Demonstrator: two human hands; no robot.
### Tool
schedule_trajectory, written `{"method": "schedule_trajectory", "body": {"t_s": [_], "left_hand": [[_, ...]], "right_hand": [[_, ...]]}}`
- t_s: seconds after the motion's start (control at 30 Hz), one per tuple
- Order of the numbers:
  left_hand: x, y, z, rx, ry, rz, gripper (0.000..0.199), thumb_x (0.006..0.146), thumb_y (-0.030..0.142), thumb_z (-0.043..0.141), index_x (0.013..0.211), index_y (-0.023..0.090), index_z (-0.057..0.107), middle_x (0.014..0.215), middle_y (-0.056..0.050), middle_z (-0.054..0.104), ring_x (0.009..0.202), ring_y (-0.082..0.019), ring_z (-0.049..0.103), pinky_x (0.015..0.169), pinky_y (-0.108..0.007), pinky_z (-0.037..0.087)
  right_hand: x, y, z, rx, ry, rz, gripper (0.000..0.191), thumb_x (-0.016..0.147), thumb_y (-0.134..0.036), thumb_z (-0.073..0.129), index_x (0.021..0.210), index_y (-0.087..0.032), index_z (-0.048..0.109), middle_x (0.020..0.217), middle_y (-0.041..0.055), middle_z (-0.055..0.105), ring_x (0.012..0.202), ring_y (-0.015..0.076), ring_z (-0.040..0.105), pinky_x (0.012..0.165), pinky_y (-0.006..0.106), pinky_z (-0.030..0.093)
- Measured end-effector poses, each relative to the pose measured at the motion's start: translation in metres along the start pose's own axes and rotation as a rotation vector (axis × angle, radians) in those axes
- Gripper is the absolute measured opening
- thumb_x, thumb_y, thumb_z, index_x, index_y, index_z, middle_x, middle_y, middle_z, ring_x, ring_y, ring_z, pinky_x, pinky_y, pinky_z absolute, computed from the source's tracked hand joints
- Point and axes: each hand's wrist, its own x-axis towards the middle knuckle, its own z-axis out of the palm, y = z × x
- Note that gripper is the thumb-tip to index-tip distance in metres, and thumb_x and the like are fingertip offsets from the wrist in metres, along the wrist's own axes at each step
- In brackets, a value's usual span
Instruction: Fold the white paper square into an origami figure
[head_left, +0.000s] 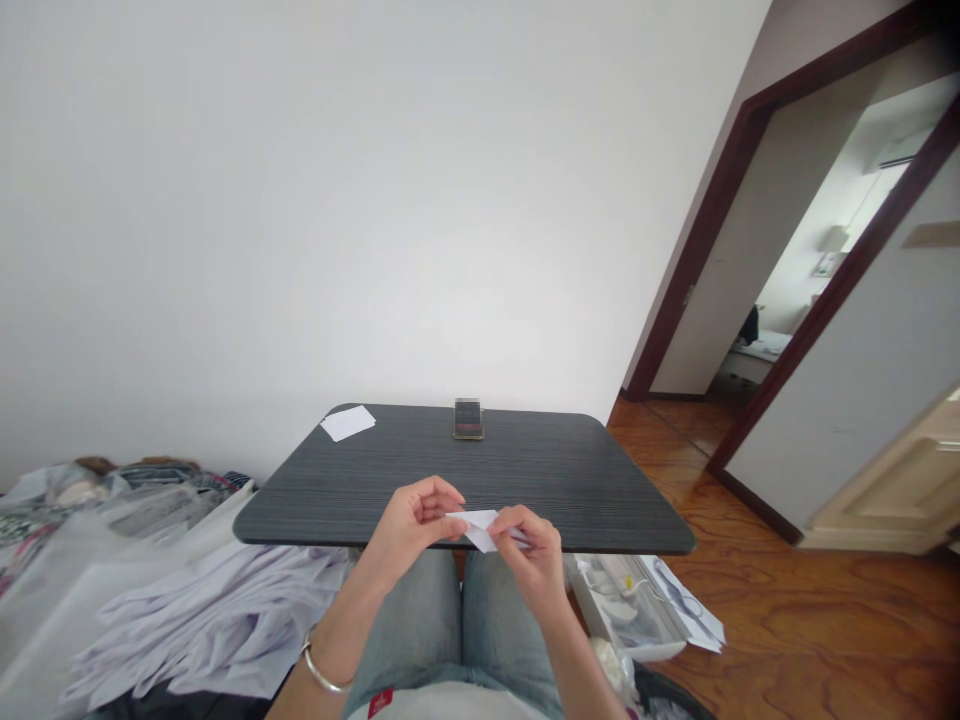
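A small folded white paper (480, 527) is held between both hands, just over the near edge of the dark table (375, 480). My left hand (420, 520) pinches its left corner between thumb and fingers. On the right side, my right hand (529, 545) is closed on the paper, its fingers covering part of the folds. More white paper (349, 423) lies at the table's far left corner. A phone-like device (468, 419) leans on a stand at the middle of the far edge.
Piled white cloth (217, 610) and plastic-wrapped items lie left of the table. On the floor at right are an open white box (630, 605) with small items and some papers (686, 605). A white wall rises behind the table; a doorway opens at right.
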Motion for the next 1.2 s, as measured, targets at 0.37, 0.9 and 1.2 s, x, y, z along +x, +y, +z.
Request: {"method": "schedule_trajectory", "body": {"t_s": [0.37, 0.9, 1.2], "left_hand": [[0.0, -0.002, 0.007, 0.065, 0.018, -0.054, 0.028, 0.056, 0.032, 0.075, 0.066, 0.009, 0.062, 0.058, -0.003, 0.066, 0.048, -0.009, 0.057, 0.05, -0.019, 0.046], [0.0, -0.004, 0.008, 0.094, 0.099, -0.031, 0.027, 0.054, 0.031, 0.075, 0.066, 0.009, 0.066, 0.057, -0.004, 0.067, 0.048, -0.011, 0.059, 0.051, -0.022, 0.05], [0.004, -0.011, 0.003, 0.096, 0.099, -0.051, 0.026, 0.057, 0.032, 0.074, 0.066, 0.009, 0.065, 0.054, -0.003, 0.065, 0.047, -0.01, 0.058, 0.051, -0.021, 0.048]], "right_hand": [[0.0, 0.001, 0.001, 0.015, -0.011, -0.016, 0.014, 0.075, -0.016, 0.05, 0.063, -0.018, 0.056, 0.055, -0.0029, 0.051, 0.045, 0.0089, 0.038, 0.046, 0.021, 0.028], [0.004, 0.003, 0.003, 0.343, -0.035, 0.338, 0.024, 0.071, -0.039, 0.063, 0.073, -0.019, 0.049, 0.056, -0.0022, 0.056, 0.048, 0.0117, 0.051, 0.048, 0.023, 0.044], [0.005, 0.003, 0.003, 0.391, -0.012, 0.338, 0.021, 0.072, -0.034, 0.063, 0.072, -0.017, 0.051, 0.055, -0.0027, 0.056, 0.047, 0.0088, 0.047, 0.048, 0.02, 0.038]]}}
